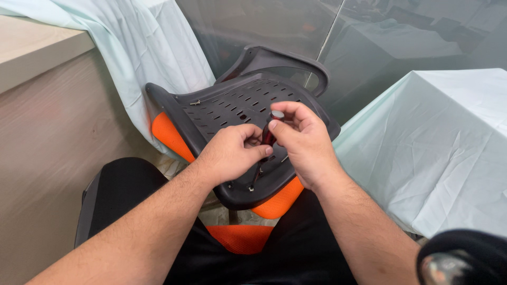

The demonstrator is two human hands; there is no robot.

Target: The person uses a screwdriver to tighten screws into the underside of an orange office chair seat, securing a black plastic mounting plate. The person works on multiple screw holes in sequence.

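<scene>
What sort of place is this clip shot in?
Probably an office or workshop corner: a glass partition, pale sheets draped over furniture, and an upturned chair seat that both hands work on with a screwdriver.

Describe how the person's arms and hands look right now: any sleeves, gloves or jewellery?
Both forearms are bare, with no sleeves in view. The left hand and right hand wear no gloves. No rings, watch or wristband show. The arms have visible hair.

Even, soft indoor light falls from above, bright enough throughout, with no hard shadows. The glass partition (264, 26) carries hazy grey reflections. The centre is sharp; the dark rounded object (465, 258) at the lower right corner is blurred, and the edges bow slightly.
</scene>
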